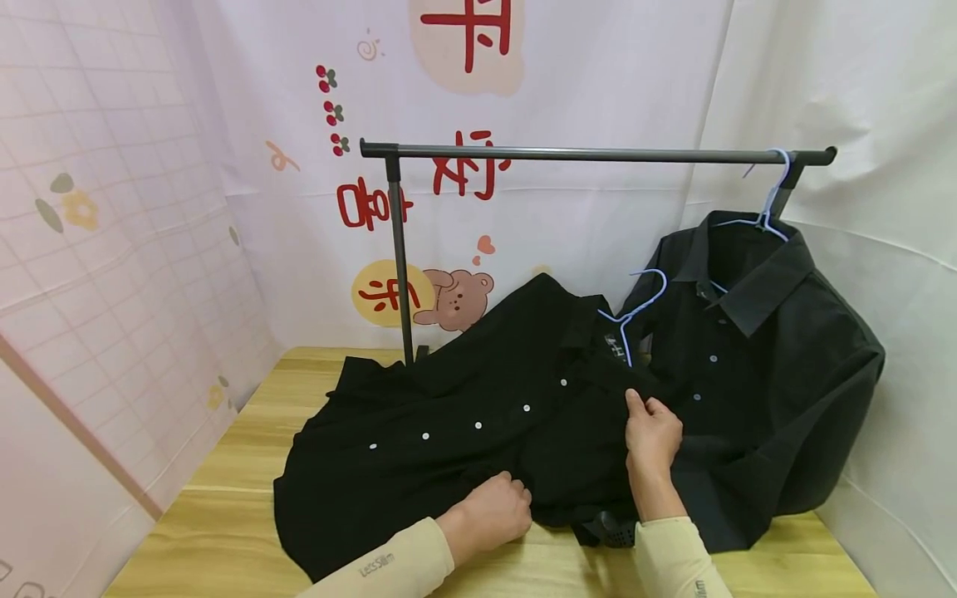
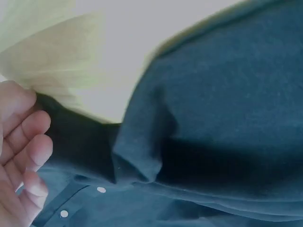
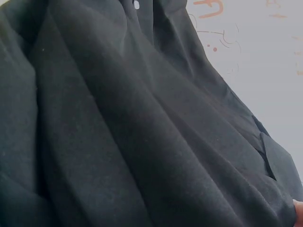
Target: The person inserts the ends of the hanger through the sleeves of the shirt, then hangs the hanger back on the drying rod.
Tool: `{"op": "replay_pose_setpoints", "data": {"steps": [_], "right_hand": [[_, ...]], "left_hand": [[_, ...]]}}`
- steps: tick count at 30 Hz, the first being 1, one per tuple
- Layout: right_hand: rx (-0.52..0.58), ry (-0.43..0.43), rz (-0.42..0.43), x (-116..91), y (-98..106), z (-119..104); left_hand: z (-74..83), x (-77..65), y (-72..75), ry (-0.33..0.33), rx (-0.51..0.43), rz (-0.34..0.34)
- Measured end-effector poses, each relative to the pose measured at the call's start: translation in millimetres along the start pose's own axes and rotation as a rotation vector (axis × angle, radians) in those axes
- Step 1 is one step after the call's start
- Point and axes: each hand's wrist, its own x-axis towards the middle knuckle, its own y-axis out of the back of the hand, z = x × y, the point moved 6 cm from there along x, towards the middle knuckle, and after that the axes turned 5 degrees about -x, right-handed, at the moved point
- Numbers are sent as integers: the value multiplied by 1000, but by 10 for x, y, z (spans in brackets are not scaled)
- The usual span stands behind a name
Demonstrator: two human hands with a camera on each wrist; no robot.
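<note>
A black shirt with white buttons (image 1: 478,448) is spread across the wooden table, its collar end raised toward the right. A light blue hanger (image 1: 626,320) sits in its collar, the hook standing out above. My right hand (image 1: 653,428) pinches the shirt near the collar and shoulder, below the hanger; only a bit of this hand (image 3: 298,213) shows in the right wrist view. My left hand (image 1: 492,511) is at the shirt's near edge with fingers curled. In the left wrist view, the fingers (image 2: 38,149) hold black cloth at the left side.
A dark grey rack (image 1: 598,154) stands behind the shirt. Another black shirt (image 1: 763,399) hangs at its right end on a light blue hanger (image 1: 773,195). The wooden table (image 1: 217,515) shows on the left and in front. A printed white curtain (image 1: 620,75) covers the back.
</note>
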Motion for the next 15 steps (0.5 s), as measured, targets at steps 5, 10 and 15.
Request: {"op": "replay_pose_setpoints", "data": {"steps": [5,10,15], "right_hand": [[5,3,3,0,10,1],[11,-7,-10,6,13,13],[22,-20,-13,18,28,22]], "left_hand": [[18,40,3,-6,33,34],[-25,48,-34,7,21,46],[-268,-251,50,81,-59,196]]}}
